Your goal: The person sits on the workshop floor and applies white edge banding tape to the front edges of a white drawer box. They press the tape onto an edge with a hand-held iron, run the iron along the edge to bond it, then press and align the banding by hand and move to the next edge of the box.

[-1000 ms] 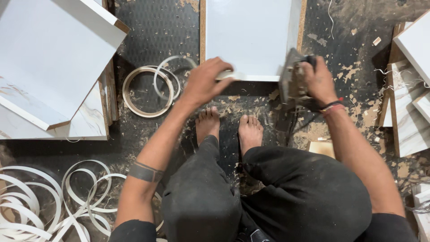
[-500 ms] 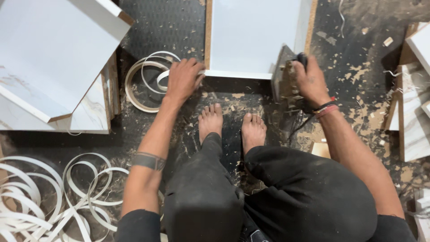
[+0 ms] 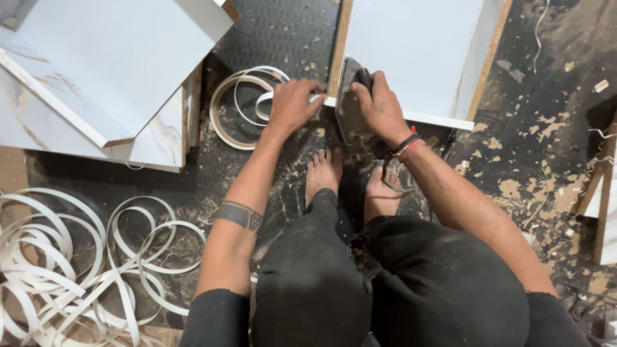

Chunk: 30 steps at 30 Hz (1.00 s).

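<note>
I squat on a dark floor before a white laminated board (image 3: pixel 418 51) with raw brown edges. My right hand (image 3: pixel 380 106) grips the handle of a flat iron (image 3: pixel 349 103), its metal sole pressed against the board's near left corner. My left hand (image 3: pixel 292 103) pinches a white edge-banding strip (image 3: pixel 321 99) at that same corner, just left of the iron. The strip runs back into a coil of white banding (image 3: pixel 241 96) on the floor beside my left hand.
White marble-pattern panels (image 3: pixel 96 77) are stacked at the upper left. Loose loops of white banding (image 3: pixel 71 257) lie at the lower left. Wood chips and sawdust (image 3: pixel 527 167) litter the floor at right, where more board pieces (image 3: pixel 601 205) stand. My bare feet (image 3: pixel 350 180) rest below the board.
My right hand has slid the iron left along the board's near edge to its left corner. My left hand has moved off the coil and taken hold of the strip at that corner.
</note>
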### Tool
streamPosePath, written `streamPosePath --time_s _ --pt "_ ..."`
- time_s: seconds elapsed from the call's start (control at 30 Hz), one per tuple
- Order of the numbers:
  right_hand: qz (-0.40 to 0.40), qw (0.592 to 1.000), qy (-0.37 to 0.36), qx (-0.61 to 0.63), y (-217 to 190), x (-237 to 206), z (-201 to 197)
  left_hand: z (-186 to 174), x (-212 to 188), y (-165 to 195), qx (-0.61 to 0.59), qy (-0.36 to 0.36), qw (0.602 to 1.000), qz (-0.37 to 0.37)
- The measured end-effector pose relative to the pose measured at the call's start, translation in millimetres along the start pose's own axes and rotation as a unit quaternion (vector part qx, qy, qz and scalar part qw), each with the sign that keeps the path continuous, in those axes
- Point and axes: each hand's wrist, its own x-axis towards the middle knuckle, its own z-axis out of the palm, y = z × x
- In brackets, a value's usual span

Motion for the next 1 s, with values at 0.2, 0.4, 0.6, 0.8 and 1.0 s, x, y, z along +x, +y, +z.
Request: streamPosePath --time_s 0.2,0.4,0.6,0.8,1.0 --pt "0.015 1.000 -0.011 0.005 -16 2 4 7 12 -14 0.041 -0.044 0.996 -0.068" --pt "0.012 1.000 -0.015 0.012 -24 2 2 14 15 -19 0.037 -0.032 0.996 -0.078" --pt "0.024 1.000 -0.020 -0.004 -31 4 3 1 18 -18 -0.007 -0.085 0.991 -0.105" --pt "0.005 1.000 -0.014 -0.004 -33 6 6 3 22 -12 0.007 -0.100 0.984 -0.150" --pt "0.009 1.000 -0.008 -0.029 -35 6 6 16 27 -16 0.021 -0.078 0.983 -0.162"
